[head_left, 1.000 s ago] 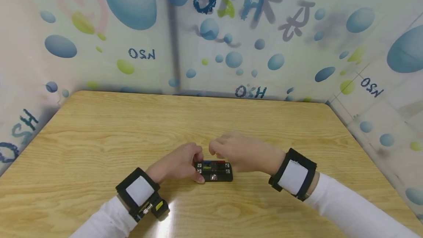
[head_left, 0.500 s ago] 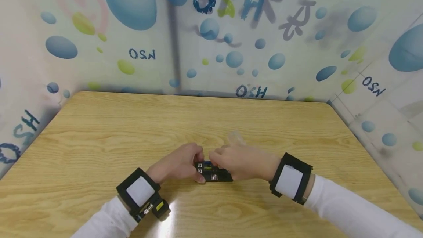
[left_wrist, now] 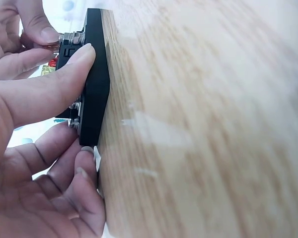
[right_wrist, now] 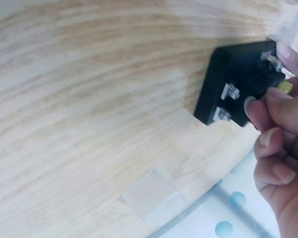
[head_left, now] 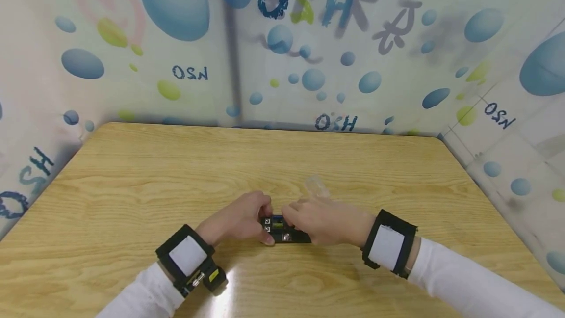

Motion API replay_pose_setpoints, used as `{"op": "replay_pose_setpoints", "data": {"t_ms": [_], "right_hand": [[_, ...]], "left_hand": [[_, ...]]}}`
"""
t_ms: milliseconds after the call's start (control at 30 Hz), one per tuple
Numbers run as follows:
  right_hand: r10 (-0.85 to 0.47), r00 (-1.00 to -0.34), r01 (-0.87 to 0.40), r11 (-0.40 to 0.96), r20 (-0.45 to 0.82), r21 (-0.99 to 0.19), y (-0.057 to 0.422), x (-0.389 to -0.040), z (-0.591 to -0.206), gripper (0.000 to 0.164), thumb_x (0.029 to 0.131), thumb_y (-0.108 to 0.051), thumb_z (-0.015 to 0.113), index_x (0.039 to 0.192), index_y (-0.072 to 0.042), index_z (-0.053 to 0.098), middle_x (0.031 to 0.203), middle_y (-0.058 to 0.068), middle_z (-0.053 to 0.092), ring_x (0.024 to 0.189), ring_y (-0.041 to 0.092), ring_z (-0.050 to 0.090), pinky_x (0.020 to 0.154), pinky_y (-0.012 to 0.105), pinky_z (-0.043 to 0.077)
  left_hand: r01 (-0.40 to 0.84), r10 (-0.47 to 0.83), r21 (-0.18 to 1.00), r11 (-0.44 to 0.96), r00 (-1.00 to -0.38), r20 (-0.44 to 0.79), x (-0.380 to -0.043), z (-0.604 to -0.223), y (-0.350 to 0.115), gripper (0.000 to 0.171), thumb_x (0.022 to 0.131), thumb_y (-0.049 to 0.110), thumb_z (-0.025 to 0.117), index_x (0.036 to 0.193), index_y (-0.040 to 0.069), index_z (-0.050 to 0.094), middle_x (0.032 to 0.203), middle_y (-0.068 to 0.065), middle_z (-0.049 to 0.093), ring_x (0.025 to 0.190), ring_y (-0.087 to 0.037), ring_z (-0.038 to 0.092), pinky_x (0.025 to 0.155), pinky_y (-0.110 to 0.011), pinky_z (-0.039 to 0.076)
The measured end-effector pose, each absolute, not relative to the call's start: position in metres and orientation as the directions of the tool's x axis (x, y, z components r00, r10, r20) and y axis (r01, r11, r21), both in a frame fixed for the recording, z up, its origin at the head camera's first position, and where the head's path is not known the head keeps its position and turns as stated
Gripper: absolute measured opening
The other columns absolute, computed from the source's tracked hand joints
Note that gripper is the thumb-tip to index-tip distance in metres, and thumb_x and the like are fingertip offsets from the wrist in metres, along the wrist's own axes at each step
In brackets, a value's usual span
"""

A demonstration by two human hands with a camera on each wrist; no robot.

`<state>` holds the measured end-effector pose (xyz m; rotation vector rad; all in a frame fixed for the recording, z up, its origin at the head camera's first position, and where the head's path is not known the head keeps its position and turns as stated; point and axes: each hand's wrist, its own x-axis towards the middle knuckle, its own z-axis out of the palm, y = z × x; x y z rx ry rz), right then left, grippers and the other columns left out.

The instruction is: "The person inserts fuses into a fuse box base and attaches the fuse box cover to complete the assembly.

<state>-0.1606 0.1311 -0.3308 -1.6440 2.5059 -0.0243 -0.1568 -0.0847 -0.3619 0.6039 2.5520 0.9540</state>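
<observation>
A black fuse block point(head_left: 289, 237) with screw terminals lies on the table in the head view. My left hand point(head_left: 238, 218) grips its left end, the thumb point(left_wrist: 72, 82) along the near side and fingers at the far side. My right hand point(head_left: 324, 221) is over its right half, thumb and forefinger pinching a small orange-brown blade fuse point(left_wrist: 53, 48) at the block's top, mostly hidden by the fingertips. Beside it in the left wrist view sit a red fuse point(left_wrist: 53, 62) and a yellow fuse point(left_wrist: 47, 71). In the right wrist view, two terminals point(right_wrist: 232, 91) show near the right fingers.
A clear plastic cover point(head_left: 316, 186) lies on the wooden table point(head_left: 176, 171) just behind my right hand. A patterned wall sheet point(head_left: 282, 82) rises beyond the table's back edge. Both wrists wear black straps point(head_left: 389, 244).
My right hand has come down and slightly nearer onto the block's right half, covering it. The clear cover behind that hand has come into sight. My left hand has stayed put.
</observation>
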Motion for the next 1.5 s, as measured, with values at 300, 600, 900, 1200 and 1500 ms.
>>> {"op": "replay_pose_setpoints", "data": {"t_ms": [300,600,900,1200,1500], "right_hand": [[-0.887,-0.445,-0.877,0.459,-0.125,-0.138,0.127,-0.159,-0.332,0.030,0.081,0.001,0.071,0.094,-0.014,0.048,0.084,-0.003,0.061,0.074,0.007,0.057,0.065,0.021,0.047],[-0.779,-0.607,-0.727,0.624,-0.158,-0.286,0.121,-0.152,-0.326,0.025,0.081,0.007,0.070,0.092,-0.011,0.058,0.090,0.003,0.069,0.078,0.006,0.062,0.068,0.017,0.050],[-0.730,-0.683,-0.725,0.680,-0.006,-0.108,0.114,-0.140,-0.327,0.016,0.077,-0.001,0.075,0.083,-0.010,0.063,0.079,0.000,0.062,0.069,0.008,0.055,0.061,0.020,0.048],[-0.679,-0.734,-0.670,0.721,0.012,-0.176,0.114,-0.139,-0.332,0.018,0.073,0.002,0.074,0.080,-0.009,0.061,0.075,0.001,0.061,0.067,0.010,0.056,0.057,0.022,0.045],[-0.651,-0.758,-0.621,0.741,-0.047,-0.256,0.113,-0.144,-0.333,0.017,0.073,0.003,0.072,0.077,-0.009,0.061,0.074,0.000,0.061,0.066,0.008,0.052,0.055,0.020,0.043]], "left_hand": [[0.263,0.504,0.684,0.680,-0.845,-0.176,-0.158,-0.362,-0.085,0.037,0.062,0.015,0.090,0.084,0.010,0.061,0.086,-0.002,0.058,0.078,-0.016,0.052,0.070,-0.029,0.044],[0.273,0.513,0.690,0.670,-0.842,-0.165,-0.157,-0.363,-0.086,0.035,0.062,0.016,0.089,0.082,0.012,0.060,0.084,-0.003,0.056,0.077,-0.016,0.050,0.068,-0.027,0.042],[0.251,0.509,0.703,0.665,-0.841,-0.181,-0.157,-0.362,-0.085,0.035,0.063,0.015,0.089,0.083,0.011,0.060,0.085,-0.003,0.057,0.078,-0.016,0.051,0.069,-0.029,0.043],[0.266,0.513,0.699,0.663,-0.842,-0.166,-0.157,-0.362,-0.085,0.035,0.063,0.015,0.089,0.082,0.012,0.060,0.084,-0.003,0.056,0.077,-0.016,0.050,0.069,-0.028,0.042],[0.259,0.510,0.702,0.664,-0.843,-0.172,-0.157,-0.361,-0.085,0.035,0.063,0.015,0.089,0.082,0.011,0.060,0.084,-0.003,0.057,0.077,-0.016,0.051,0.069,-0.028,0.042]]}}
